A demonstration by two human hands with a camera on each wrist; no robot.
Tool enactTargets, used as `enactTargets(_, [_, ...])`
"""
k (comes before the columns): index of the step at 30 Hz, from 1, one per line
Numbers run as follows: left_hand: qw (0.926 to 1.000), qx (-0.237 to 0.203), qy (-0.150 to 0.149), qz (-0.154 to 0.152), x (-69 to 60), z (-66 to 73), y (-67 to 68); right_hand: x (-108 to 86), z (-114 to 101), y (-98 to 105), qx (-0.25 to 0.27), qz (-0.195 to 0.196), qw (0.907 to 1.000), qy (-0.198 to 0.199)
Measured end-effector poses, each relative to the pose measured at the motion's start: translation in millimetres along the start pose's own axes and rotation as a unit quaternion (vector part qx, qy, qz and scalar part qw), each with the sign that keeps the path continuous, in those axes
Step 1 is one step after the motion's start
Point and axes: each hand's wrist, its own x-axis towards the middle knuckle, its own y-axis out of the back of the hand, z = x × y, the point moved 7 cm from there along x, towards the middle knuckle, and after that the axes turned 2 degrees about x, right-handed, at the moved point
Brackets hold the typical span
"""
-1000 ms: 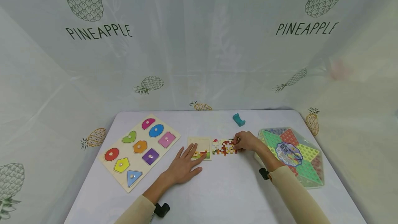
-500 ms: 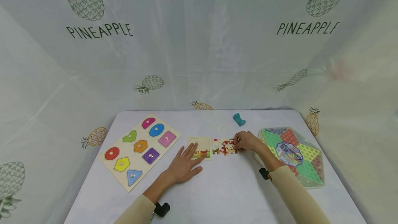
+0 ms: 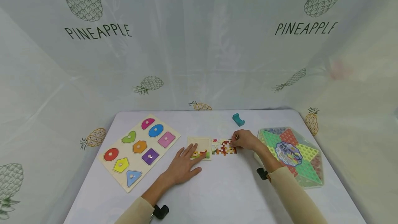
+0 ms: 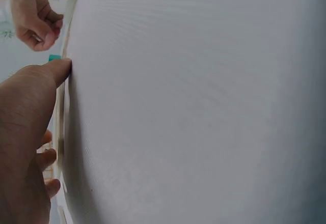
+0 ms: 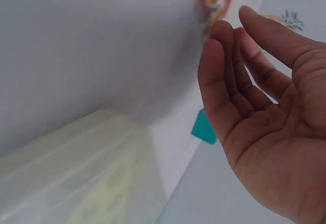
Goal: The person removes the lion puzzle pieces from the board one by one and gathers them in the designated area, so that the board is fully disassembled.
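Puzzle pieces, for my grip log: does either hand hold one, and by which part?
The left hand grips nothing; its spread fingers lie on the wooden tray. The right hand is at the puzzle pieces; whether it pinches one cannot be told.

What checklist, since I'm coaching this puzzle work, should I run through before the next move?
1. Puzzle tray steadied: ok, the left hand rests on it.
2. Room in the tray: ok, bare board shows in its upper part.
3. Tray unobstructed: not ok, the left hand's fingers cover part of it.
4. Puzzle pieces nearby: ok, beside the tray on its right.
5. Right hand's grip on a piece: cannot tell, none is clearly visible.
6. Teal block out of the way: ok, apart, beyond the pieces.
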Motion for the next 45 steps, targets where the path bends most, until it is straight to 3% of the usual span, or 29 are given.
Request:
enactTargets(5, [0.9997,-0.002,0.013,0.02,-6.8,-4.8,3.9,4.2,-22,-5,0.022,0.009,0.999,0.037])
enactTargets(9, [0.9993,-0.003,0.029,0.025,-14.0,-9.4,8.3,8.0,-41,-22,0.043,0.005,0.997,0.063])
enactTargets(16, [0.9992,0.001,0.035,0.017,-21.5,-13.1,10.2,16.4,-76,-60,0.074,-0.028,0.9933,0.084])
enactTargets(21, [0.9991,0.005,0.041,0.003,-22.9,-14.9,6.4,24.9,-94,-83,0.052,-0.038,0.9922,0.107])
enactTargets(29, [0.9993,0.011,0.034,0.015,-24.0,-15.5,6.4,31.7,-106,-105,0.014,-0.057,0.9898,0.129])
enactTargets(34, [0.9994,0.009,0.032,0.013,-24.2,-16.0,6.2,30.9,-112,-110,-0.007,-0.054,0.988,0.145])
enactTargets(45, [0.9994,0.009,0.033,0.01,-23.1,-15.5,7.3,30.1,-113,-114,-0.027,-0.042,0.9893,0.138])
